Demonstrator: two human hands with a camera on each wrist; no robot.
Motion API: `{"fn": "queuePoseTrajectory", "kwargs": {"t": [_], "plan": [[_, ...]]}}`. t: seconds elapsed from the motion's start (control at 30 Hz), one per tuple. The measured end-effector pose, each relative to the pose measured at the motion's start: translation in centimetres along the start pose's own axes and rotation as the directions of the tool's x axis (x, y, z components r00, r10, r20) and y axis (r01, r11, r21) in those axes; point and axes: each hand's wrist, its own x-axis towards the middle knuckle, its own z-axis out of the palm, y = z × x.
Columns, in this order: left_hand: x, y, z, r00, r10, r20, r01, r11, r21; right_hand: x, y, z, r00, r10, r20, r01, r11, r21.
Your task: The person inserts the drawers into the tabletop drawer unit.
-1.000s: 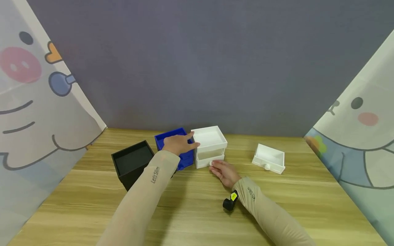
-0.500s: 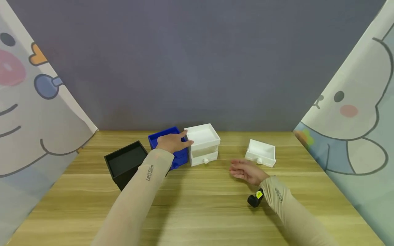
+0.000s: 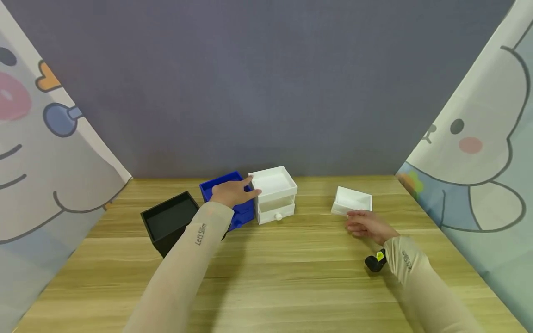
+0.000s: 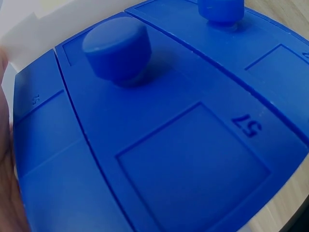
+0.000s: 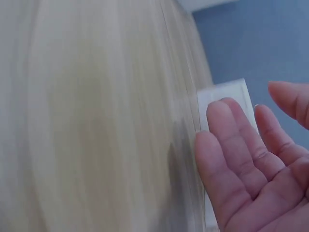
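Observation:
A small white drawer cabinet [image 3: 274, 184] stands near the back middle, with a gap in its upper slot and a knobbed drawer [image 3: 286, 212] in the lower one. My left hand [image 3: 230, 193] touches the cabinet's left edge with outstretched thumb and index finger. In the right part of the table sits a separate white drawer [image 3: 354, 199]. Just before it hovers my right hand [image 3: 369, 225], its fingertips overlapping the drawer's front and covering the knob. The right wrist view shows that hand's relaxed fingers [image 5: 236, 150] with nothing between them and the thumb.
Beside the white cabinet is a blue drawer unit [image 3: 243, 213], partly behind my left hand; its round knob [image 4: 118, 50] fills the left wrist view. A black box [image 3: 170, 215] stands farther left, partly hidden by the sleeve. A grey partition [image 3: 266, 92] closes off the back.
My right hand has let go of the lower drawer's knob and moved right to the separate drawer. The lower drawer and my left hand stay at the white cabinet.

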Motion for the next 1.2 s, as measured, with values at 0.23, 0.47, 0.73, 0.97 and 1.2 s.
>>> {"fn": "queuePoseTrajectory", "kwargs": {"t": [0.23,0.47,0.73,0.97,1.2], "plan": [[0.1,-0.1,0.1,1.000,0.004,0.001,-0.004,1.000,-0.010,0.1,-0.2,-0.9,0.996,0.011,-0.090,-0.020,0.995,-0.102],[0.1,-0.1,0.1,1.000,0.020,-0.013,-0.020,1.000,-0.023,0.7,-0.1,-0.8,0.994,-0.013,-0.108,-0.017,0.964,-0.264],[0.1,-0.1,0.3,1.000,0.005,0.004,-0.005,1.000,-0.021,1.5,0.6,-0.8,0.991,-0.036,-0.132,0.010,0.982,-0.190],[0.0,-0.2,0.3,1.000,-0.001,-0.003,0.001,0.999,-0.035,1.6,1.1,-0.5,0.971,-0.062,-0.230,0.032,0.991,-0.133],[0.0,-0.1,0.2,1.000,0.004,0.008,-0.004,0.999,-0.035,0.8,1.2,-0.3,0.943,-0.033,-0.331,0.092,0.982,0.163]]}}
